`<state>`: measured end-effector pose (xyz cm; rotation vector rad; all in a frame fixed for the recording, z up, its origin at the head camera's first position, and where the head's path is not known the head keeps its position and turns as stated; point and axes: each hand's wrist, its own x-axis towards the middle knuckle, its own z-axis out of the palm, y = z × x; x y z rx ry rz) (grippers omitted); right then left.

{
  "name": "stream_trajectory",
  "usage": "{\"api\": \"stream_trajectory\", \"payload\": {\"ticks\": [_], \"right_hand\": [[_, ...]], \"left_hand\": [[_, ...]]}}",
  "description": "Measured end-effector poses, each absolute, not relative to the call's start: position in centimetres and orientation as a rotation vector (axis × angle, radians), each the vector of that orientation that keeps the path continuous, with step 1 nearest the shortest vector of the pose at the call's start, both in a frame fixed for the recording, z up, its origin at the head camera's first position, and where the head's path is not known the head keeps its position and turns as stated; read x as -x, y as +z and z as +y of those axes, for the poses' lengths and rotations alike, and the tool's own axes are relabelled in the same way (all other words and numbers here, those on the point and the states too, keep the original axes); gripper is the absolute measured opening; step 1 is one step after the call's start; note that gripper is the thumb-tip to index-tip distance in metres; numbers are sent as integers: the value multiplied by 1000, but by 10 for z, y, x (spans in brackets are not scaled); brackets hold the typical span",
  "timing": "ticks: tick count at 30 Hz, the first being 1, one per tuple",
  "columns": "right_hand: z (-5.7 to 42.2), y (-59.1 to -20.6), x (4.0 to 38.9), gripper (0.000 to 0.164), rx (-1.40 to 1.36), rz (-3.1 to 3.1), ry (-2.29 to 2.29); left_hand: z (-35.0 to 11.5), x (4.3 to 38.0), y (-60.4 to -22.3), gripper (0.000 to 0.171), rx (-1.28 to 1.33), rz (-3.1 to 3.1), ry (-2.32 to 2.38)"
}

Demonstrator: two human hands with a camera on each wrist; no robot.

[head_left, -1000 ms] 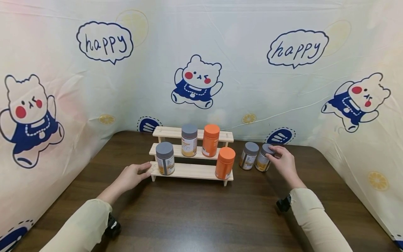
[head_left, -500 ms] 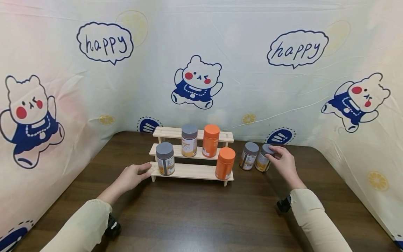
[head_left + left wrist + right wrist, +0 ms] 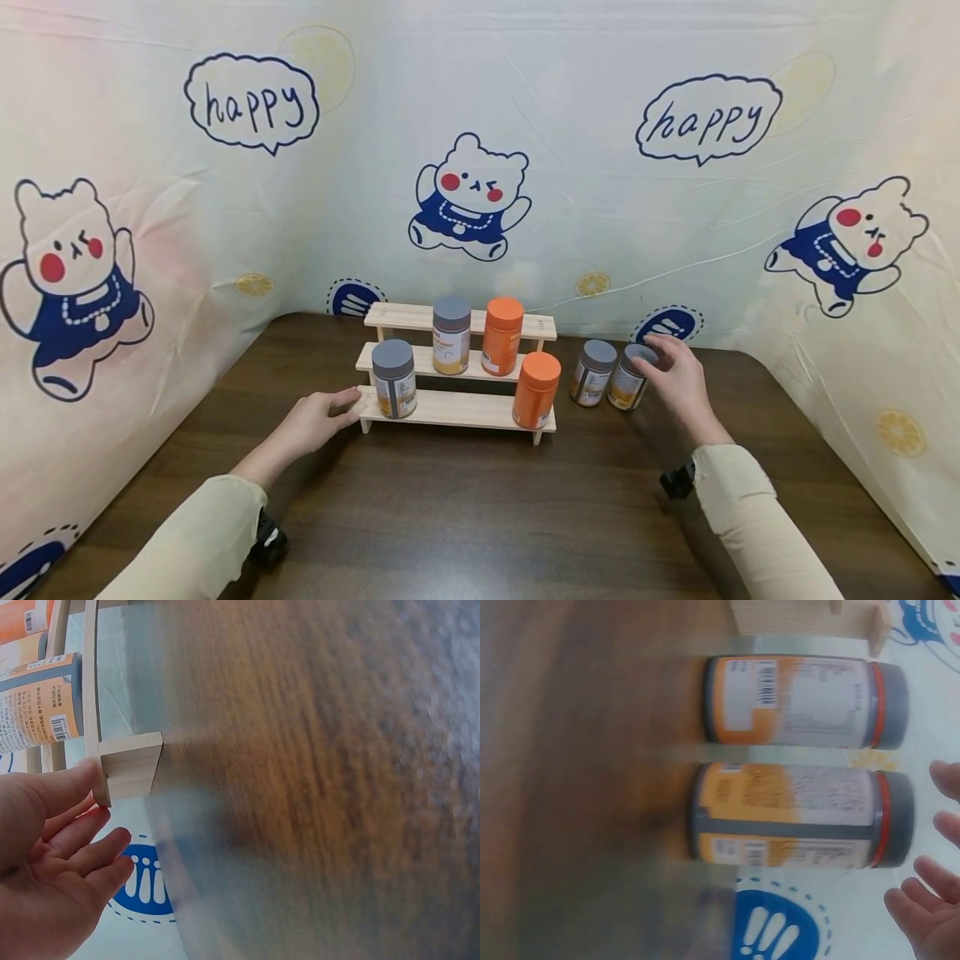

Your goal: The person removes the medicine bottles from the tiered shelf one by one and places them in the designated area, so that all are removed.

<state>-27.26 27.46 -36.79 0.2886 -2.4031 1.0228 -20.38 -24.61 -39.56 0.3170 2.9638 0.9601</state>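
My left hand point(image 3: 321, 419) pinches the left end of the lowest step of a small wooden display rack point(image 3: 457, 406). In the left wrist view, the thumb point(image 3: 71, 784) lies on the board's end and a finger sits under it. On the right, my right hand point(image 3: 678, 385) is beside the grey lid of a supplement jar point(image 3: 627, 385), fingers spread. The right wrist view shows a gap between the fingertips point(image 3: 922, 896) and that lid. A second grey-lidded jar point(image 3: 592, 379) stands upright close to its left.
On the rack stand a grey-lidded jar point(image 3: 393, 387) and an orange jar point(image 3: 536, 396) on the lowest step. Another grey-lidded jar point(image 3: 452, 342) and an orange jar point(image 3: 502, 337) stand on the middle step. A printed curtain point(image 3: 570, 183) rises behind the brown table point(image 3: 442, 508).
My right hand's fingers have come off the grey lid and spread, drawing slightly up and to the right. The left hand and the rack stay where they were.
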Motion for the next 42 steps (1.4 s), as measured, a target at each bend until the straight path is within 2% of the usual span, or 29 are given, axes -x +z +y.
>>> {"api": "stream_trajectory", "payload": {"ticks": [8, 19, 33, 42], "right_hand": [[263, -335, 271, 46, -348, -2397, 1036], [228, -298, 274, 42, -514, -2385, 1090], [176, -285, 269, 43, -783, -2359, 1163], [151, -286, 268, 42, -838, -2380, 1184]], "left_hand": [[-247, 203, -395, 43, -335, 2977, 940], [-246, 202, -392, 44, -313, 2960, 940], [-246, 202, -392, 44, -311, 2954, 946], [-246, 202, -393, 43, -316, 2962, 949]]}}
